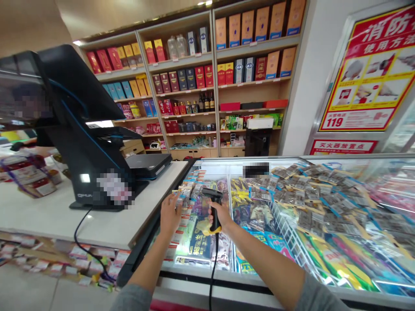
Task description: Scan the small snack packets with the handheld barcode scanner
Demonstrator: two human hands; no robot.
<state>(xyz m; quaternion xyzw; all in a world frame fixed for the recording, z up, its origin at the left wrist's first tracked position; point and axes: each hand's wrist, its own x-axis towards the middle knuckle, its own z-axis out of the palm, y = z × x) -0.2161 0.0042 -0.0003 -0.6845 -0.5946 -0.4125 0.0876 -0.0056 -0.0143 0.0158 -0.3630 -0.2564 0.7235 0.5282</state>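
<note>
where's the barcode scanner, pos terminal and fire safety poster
barcode scanner [212, 195], head view, black scanning head
pos terminal [78, 90], head view, back of the screen
fire safety poster [368, 73], head view, printed middle

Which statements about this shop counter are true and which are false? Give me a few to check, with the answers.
1. The right hand grips a black and yellow handheld barcode scanner. True.
2. The left hand grips the scanner too. False: it holds nothing, and its fingers are spread near packets in a lit display case.
3. A black cable runs down from the scanner. True.
4. The wooden shelves behind stand bare. False: they hold many boxes.
</note>
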